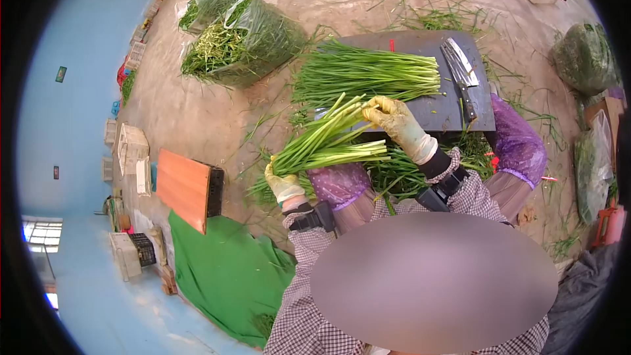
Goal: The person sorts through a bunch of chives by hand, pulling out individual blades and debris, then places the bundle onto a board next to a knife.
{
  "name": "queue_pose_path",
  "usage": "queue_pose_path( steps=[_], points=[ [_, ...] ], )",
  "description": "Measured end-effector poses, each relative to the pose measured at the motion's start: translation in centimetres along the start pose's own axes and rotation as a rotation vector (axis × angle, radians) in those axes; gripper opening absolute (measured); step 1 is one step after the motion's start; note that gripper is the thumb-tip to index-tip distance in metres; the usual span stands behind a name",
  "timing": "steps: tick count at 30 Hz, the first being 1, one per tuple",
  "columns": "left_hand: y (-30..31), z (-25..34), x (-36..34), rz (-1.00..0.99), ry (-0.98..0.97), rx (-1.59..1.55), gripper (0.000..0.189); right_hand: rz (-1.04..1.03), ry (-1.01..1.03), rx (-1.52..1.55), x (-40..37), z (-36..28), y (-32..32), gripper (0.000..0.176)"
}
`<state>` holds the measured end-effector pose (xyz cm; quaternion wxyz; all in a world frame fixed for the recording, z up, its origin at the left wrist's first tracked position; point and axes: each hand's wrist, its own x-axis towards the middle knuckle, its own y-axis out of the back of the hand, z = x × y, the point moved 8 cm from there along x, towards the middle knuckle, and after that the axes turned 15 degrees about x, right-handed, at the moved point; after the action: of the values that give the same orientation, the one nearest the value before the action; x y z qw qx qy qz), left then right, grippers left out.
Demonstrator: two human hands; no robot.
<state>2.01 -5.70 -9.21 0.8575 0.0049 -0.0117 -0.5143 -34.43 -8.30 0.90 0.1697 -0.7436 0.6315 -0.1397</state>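
A bunch of long green stalks with pale ends (328,137) is in my gloved left hand (284,184), whose fingers wrap round its leafy end. My gloved right hand (388,117) pinches the pale ends of a few stalks at the top of this bunch. Just beyond, a larger pile of green stalks (368,71) lies on a dark board (447,110), pale ends to the right. A knife with a black handle and wide blade (460,69) rests on the board to the right of the pile. More loose greens (397,174) lie between my knees.
Plastic bags of greens (263,39) stand at the upper left, and others (585,59) at the right. An orange-topped box (184,187) and a green cloth (223,276) are at the left. Scattered stalks (440,20) lie on the floor behind the board.
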Motion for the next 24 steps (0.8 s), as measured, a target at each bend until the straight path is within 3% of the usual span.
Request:
queue_pose_path(
  steps=[1, 4, 8, 10, 11, 13, 15, 17, 19, 21, 23, 24],
  points=[
    [0.1, -0.1, -0.2, -0.002, 0.010, -0.035, 0.031, 0.035, 0.035, 0.047, 0.0, 0.1, -0.2, 0.021],
    [0.7, -3.5, 0.7, -0.007, 0.316, -0.581, 0.030, 0.131, 0.072, 0.187, -1.0, 0.2, -0.7, 0.019],
    [0.9, -2.3, 1.1, -0.030, 0.015, -0.088, 0.027, 0.264, 0.325, 0.261, -1.7, -1.6, -0.8, 0.016],
    [0.0, 0.0, -0.4, 0.023, -0.095, 0.133, 0.026, 0.267, 0.389, 0.613, -1.9, -2.3, 0.5, 0.012],
    [0.4, -1.3, 0.1, -0.003, -0.064, 0.064, 0.026, 0.262, 0.415, 0.787, -2.1, -2.8, 1.5, 0.012],
    [1.5, -3.2, 1.1, -0.019, -0.014, -0.042, 0.024, 0.072, 0.392, 1.044, -3.3, -5.0, 4.9, 0.015],
    [1.2, -2.2, 0.4, 0.035, 0.018, -0.083, 0.020, -0.194, 0.251, 1.064, -5.0, -7.0, 8.6, 0.016],
    [1.0, -1.4, 0.0, 0.073, 0.002, -0.043, 0.017, 0.073, -0.062, 0.429, -7.2, -6.4, 11.4, 0.012],
    [0.7, -1.0, 0.2, 0.058, -0.055, 0.045, 0.017, 0.185, -0.080, -0.700, -7.2, -4.5, 13.2, 0.036],
    [0.6, -1.9, 0.6, 0.100, 0.068, -0.151, 0.019, 0.158, 0.121, -0.751, -6.8, -8.1, 6.2, 0.049],
    [-0.1, -1.9, 0.7, 0.121, 0.141, -0.254, 0.023, 0.165, 0.360, -0.819, -5.7, -10.7, 1.1, 0.044],
    [-0.4, -1.3, 0.5, 0.124, 0.154, -0.260, 0.025, 0.132, 0.372, -0.875, -4.5, -10.4, -0.5, 0.039]
  ],
)
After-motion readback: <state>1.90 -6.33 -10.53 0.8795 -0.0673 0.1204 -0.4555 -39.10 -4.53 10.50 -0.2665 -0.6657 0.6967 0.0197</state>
